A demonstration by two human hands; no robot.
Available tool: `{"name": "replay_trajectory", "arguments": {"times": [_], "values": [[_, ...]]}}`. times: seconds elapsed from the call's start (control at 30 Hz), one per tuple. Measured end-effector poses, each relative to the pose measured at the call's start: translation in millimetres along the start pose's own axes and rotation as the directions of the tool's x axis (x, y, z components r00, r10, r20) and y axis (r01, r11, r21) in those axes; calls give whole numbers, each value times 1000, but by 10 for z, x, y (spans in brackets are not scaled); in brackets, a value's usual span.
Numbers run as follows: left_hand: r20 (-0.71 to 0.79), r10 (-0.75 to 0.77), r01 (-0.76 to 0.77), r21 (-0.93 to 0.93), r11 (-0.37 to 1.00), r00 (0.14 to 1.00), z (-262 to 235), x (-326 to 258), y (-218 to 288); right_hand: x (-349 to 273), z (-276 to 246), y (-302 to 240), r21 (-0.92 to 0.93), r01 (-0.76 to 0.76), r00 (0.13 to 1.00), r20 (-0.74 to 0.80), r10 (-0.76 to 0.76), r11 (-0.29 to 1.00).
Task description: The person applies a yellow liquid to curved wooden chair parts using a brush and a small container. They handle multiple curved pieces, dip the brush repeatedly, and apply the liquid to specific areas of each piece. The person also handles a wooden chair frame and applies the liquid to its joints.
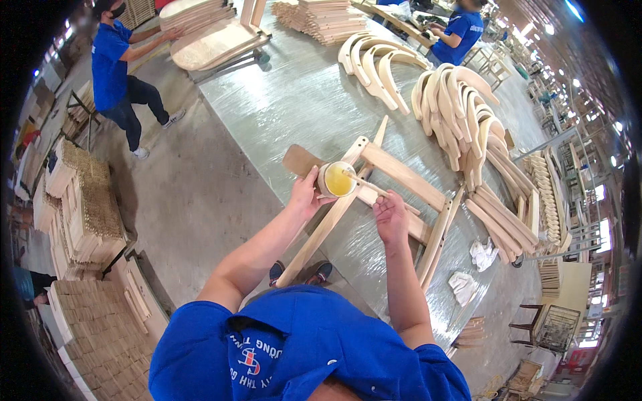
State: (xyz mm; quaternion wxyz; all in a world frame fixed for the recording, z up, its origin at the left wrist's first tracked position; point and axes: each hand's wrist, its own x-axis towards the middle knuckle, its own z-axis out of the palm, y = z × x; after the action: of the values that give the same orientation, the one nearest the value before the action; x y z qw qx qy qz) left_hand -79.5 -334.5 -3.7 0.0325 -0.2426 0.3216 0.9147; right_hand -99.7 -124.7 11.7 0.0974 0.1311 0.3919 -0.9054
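My left hand is closed around the side of a small cup. Yellow liquid, glue-like in look, shows inside it. My right hand pinches a thin wooden stick, whose far end reaches into the cup. Under both hands a pale wooden chair frame lies on the table, one long leg pointing toward my body. A brown flat piece with a rounded end sticks out just beyond the cup; its other end is hidden.
Curved wooden parts are heaped on the plastic-covered table, with straight parts and crumpled white cloths at right. Wood stacks stand on the floor at left. Co-workers work beyond the table.
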Motion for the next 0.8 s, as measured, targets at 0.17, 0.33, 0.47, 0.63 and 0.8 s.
{"name": "replay_trajectory", "arguments": {"times": [0.17,0.33,0.47,0.63,0.8], "values": [[12,15,-14,-54,998,1000,174,290,-128,358,-85,89,19,-117,983,-143,119,993],[-52,-23,21,-44,999,998,378,519,-246,730,-99,-210,14,37,997,-75,-36,999],[-114,-22,16,-49,999,993,140,616,-311,959,326,-596,-439,423,899,92,-429,793],[-61,-8,5,-38,999,998,-101,464,-396,1276,560,-690,-735,586,782,404,-474,342],[-118,-12,7,-38,999,993,-264,352,-367,1441,698,-538,-765,629,743,541,-394,136]]}}
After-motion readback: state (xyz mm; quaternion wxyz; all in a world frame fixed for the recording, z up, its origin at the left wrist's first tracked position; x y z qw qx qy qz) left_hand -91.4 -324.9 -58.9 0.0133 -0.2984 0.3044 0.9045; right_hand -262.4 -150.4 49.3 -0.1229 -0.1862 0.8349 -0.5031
